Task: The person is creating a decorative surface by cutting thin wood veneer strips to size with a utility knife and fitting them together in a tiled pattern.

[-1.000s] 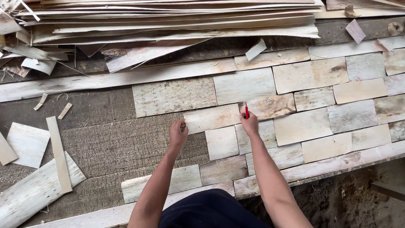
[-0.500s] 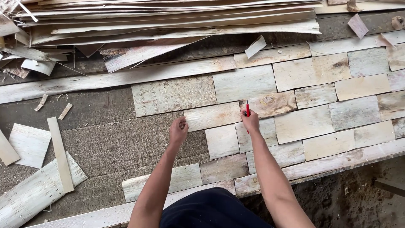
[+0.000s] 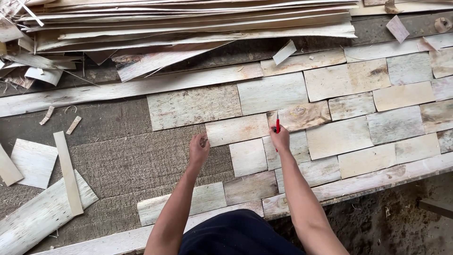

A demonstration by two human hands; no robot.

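Seen from the head camera, the person's right hand (image 3: 281,139) is closed around a thin red tool (image 3: 277,124), its tip pointing up between a pale veneer piece (image 3: 237,129) and a knotted veneer piece (image 3: 302,115). The left hand (image 3: 198,150) is loosely curled, fingertips touching the pale piece's left end, gripping nothing. Both pieces lie in a patchwork of veneer rectangles on a coarse brown mat (image 3: 118,151). Long veneer strips (image 3: 188,23) are piled beyond.

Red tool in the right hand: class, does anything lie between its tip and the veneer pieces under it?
Nothing visible does. The red tool, held in the right hand, points straight at the seam between two veneer pieces, with no scrap across it. The left hand rests at the left end of the nearer piece, clear of the tip.
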